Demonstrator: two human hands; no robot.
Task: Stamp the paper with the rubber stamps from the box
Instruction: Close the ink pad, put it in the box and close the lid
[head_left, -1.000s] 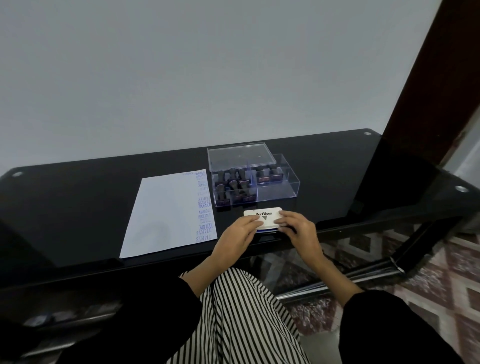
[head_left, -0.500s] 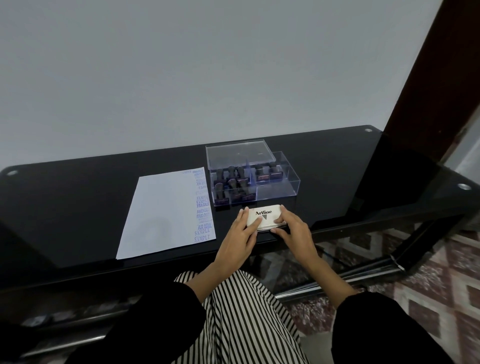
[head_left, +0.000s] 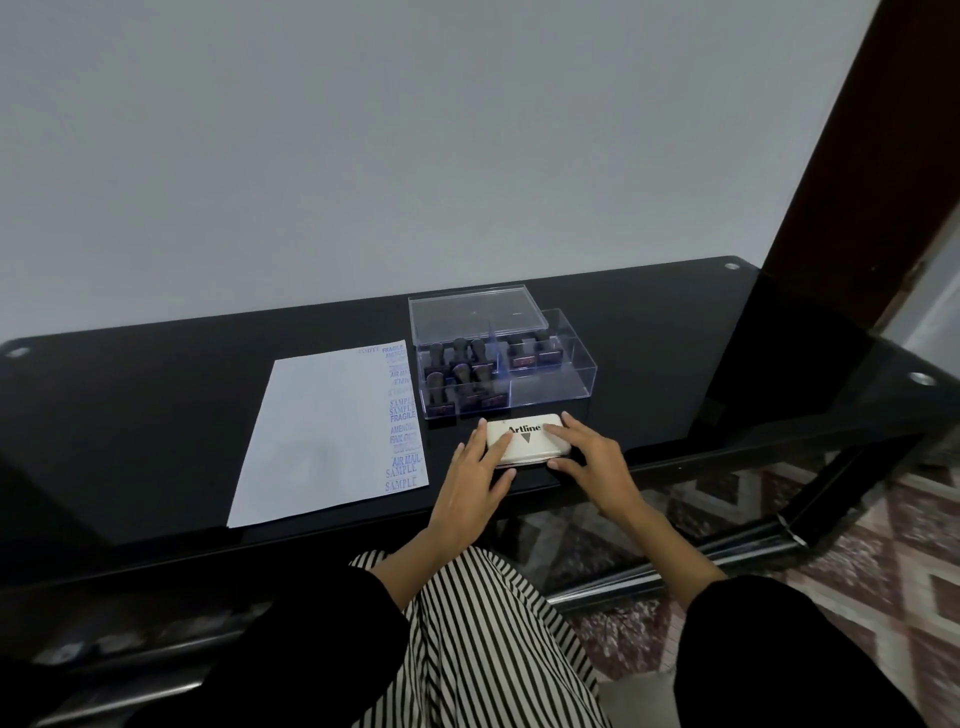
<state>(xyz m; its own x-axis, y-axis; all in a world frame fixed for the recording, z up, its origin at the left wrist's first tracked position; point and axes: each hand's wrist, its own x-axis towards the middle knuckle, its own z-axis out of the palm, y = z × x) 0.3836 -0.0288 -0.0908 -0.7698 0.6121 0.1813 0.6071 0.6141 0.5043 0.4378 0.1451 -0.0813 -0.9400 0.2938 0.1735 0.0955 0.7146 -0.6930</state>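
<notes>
A white ink pad case marked "Artline" lies shut near the table's front edge. My left hand grips its left end, fingers over the lid. My right hand holds its right end, fingertips on top. Just behind the pad stands a clear plastic box with several dark-handled rubber stamps upright in its left and rear compartments. A white sheet of paper lies to the left, with a column of blue stamp prints down its right edge.
The box's clear lid rests across the back of the box. The black glass table ends just before my striped lap. A dark wooden door frame rises at the right, above a patterned floor.
Both hands have shifted from the pad's front edge to its two ends and top. The pad sits slightly farther from the edge.
</notes>
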